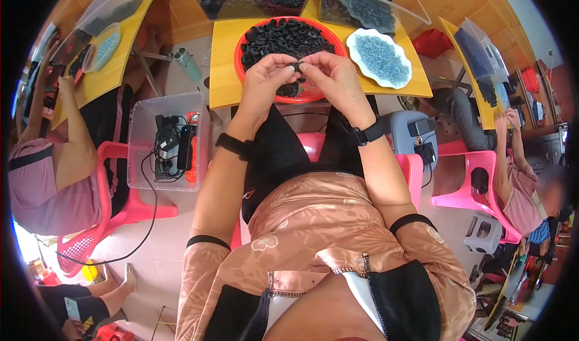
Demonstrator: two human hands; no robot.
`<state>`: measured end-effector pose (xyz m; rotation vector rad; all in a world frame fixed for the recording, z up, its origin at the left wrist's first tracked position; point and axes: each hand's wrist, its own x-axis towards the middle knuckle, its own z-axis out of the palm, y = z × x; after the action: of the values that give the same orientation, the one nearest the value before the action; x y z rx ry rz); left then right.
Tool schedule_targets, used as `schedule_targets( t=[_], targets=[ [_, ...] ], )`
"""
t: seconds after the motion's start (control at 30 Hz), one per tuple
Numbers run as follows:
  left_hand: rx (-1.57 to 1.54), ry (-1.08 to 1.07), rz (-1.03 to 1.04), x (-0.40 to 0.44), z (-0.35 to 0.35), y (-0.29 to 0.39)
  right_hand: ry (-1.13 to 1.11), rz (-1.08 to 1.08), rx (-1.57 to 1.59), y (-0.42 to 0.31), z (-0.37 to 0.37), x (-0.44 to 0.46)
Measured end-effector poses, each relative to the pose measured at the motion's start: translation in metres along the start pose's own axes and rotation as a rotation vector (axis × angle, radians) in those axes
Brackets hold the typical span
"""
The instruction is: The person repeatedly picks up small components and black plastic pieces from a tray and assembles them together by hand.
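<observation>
Both hands meet over the front part of a round red tray [338, 44] heaped with small black parts [283, 38]. My left hand [269, 78] pinches a small dark piece [297, 67] between thumb and index finger. From the other side my right hand [330, 78] grips the same piece, fingertips nearly touching those of the left. The piece is mostly covered by the fingers. Right of the tray, a white scalloped plate [356, 41] holds many small clear bluish pieces [381, 58].
The yellow table [226, 45] bears clear bins [259, 0] of black parts at its back. Left of my legs stands a clear box [142, 124] with cables; a grey-blue stool [401, 136] is on the right. Co-workers sit at tables on both sides.
</observation>
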<state>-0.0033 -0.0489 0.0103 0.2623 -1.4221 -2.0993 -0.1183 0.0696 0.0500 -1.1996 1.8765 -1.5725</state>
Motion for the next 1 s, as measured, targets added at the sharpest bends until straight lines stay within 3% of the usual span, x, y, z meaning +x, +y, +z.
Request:
schedule_targets(
  t=[0.27, 1.0],
  targets=[
    [0.114, -0.059, 0.047, 0.001, 0.002, -0.002, 0.02, -0.028, -0.103, -0.001, 0.001, 0.0],
    [0.201, 0.019, 0.159, -0.006, 0.009, -0.006, -0.02, 0.09, 0.279, 0.01, 0.001, -0.003]
  ],
)
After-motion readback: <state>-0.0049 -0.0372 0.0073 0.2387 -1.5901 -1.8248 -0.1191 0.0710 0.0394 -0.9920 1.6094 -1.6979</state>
